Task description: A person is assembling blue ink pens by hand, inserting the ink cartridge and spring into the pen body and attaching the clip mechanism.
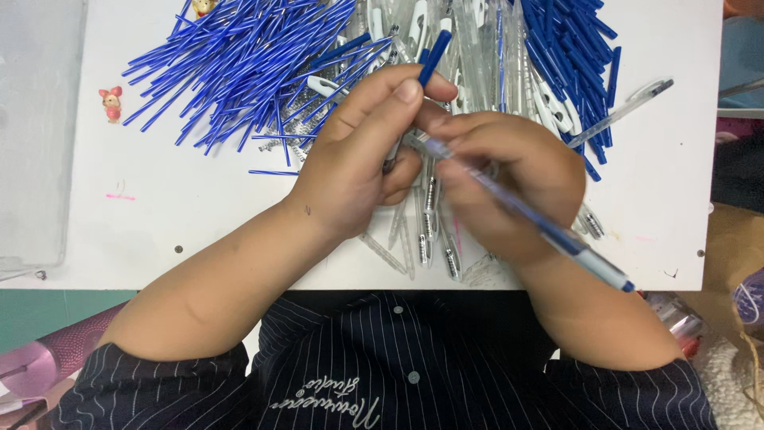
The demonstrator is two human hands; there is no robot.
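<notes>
My left hand (362,151) and my right hand (509,179) meet over the middle of a white table (159,231). The right hand grips a clear pen barrel with blue ink (549,227) that slants down to the right, its tip past the table edge. The left hand pinches a blue pen part (434,56) that sticks up between thumb and fingers, close to the barrel's upper end. Under both hands lie several clear barrels with springs (430,231).
A heap of blue refills (239,64) lies at the back left, another (569,56) at the back right, with clear barrels and white clips (469,48) between. One assembled pen (629,107) lies at right. A small pink figure (111,103) sits at left beside a clear tray (36,135).
</notes>
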